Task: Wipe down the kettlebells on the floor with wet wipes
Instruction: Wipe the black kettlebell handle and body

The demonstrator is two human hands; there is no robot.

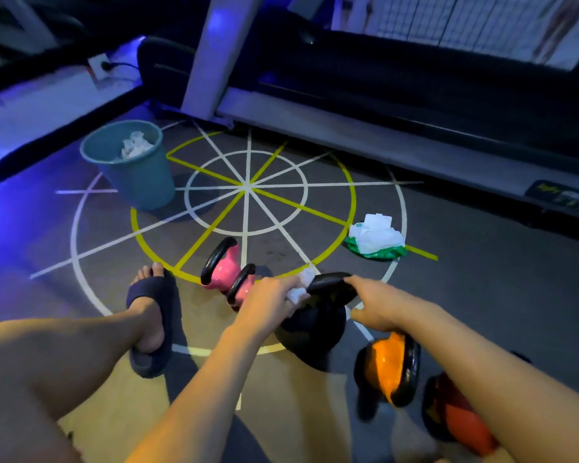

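Our left hand (271,297) clutches a wet wipe (298,293) against the black kettlebell (315,332) while our right hand (378,309) grips its handle (331,286).

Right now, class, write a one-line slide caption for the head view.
Left hand presses a wet wipe on the handle of the black kettlebell, right hand gripping it.

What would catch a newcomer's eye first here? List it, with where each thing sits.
At centre front, the left hand grips a white wipe on the handle of the black kettlebell, which the right hand holds. Bright colours come next: two pink kettlebells just left of it and an orange kettlebell at near right. Behind, a teal bin of crumpled wipes stands left on the painted floor circle, with the wipes pack right.
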